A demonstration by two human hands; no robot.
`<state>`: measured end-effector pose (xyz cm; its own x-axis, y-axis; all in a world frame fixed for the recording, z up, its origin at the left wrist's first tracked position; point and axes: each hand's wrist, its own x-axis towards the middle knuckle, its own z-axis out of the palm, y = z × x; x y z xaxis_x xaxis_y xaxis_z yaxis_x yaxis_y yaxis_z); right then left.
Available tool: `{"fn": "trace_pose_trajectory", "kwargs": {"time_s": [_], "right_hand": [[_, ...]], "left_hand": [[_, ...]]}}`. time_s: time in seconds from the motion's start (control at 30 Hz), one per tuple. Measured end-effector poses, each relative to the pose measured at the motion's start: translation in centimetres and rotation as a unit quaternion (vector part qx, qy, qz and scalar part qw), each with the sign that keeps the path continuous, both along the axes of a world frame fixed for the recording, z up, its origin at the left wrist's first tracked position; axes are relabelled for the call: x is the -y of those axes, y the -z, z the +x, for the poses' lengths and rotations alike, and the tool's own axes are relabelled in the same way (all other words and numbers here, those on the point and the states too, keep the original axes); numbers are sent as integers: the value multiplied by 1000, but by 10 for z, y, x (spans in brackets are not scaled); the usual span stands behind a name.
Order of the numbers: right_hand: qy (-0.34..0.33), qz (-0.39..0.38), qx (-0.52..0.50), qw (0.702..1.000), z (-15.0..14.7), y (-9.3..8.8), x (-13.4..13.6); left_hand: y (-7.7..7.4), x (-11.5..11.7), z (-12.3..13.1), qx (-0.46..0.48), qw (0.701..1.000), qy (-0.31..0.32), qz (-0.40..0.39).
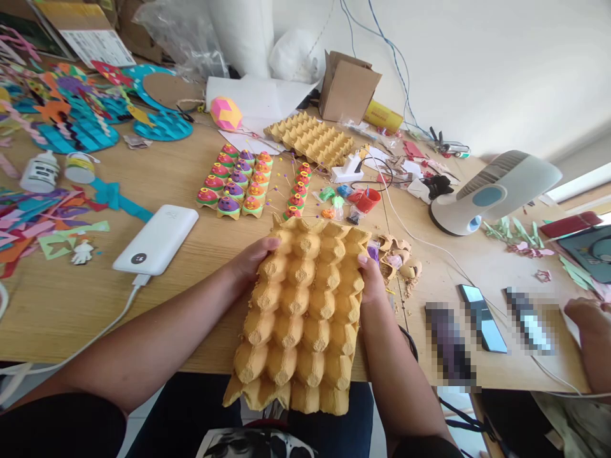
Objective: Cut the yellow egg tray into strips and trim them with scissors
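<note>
A tan pulp egg tray [305, 305] is held up in front of me, its bumpy side towards me and its lower end past the table edge. My left hand [260, 254] grips its upper left edge, thumb on the near face. On the opposite edge, my right hand [371, 277] is closed with its thumb on the rim; the other fingers are hidden behind. Beyond the tray stand rows of painted egg-cup pieces [233, 181] in red, purple and orange. A separate red row [298, 191] sits to their right. Torn tray scraps [401, 257] lie by my right hand.
A white power bank [156, 240] with a cable lies left. Behind are another egg tray [310, 137], a red cup [367, 200] and a cardboard box [348, 86]. A fan [491, 191] and a phone [483, 318] are right. Another person's hand [589, 321] rests at the right edge.
</note>
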<state>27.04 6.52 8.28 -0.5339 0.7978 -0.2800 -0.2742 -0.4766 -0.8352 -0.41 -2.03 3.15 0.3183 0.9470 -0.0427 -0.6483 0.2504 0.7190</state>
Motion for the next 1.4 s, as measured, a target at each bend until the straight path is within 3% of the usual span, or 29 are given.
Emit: {"fn": "trace_pose_trajectory", "kwargs": {"time_s": [0.8, 1.1, 1.27, 1.4], "right_hand": [[-7, -2, 19, 1000, -1, -9, 8], [-7, 1, -4, 1000, 1, 6, -1], [-3, -3, -2, 1000, 0, 6, -3], [-20, 0, 1, 1000, -1, 1, -7]], "left_hand": [[0, -1, 3, 16, 999, 38, 34], [-3, 2, 5, 7, 1000, 22, 12], [-2, 0, 3, 13, 1000, 15, 7], [-4, -2, 0, 2, 999, -38, -16]]}}
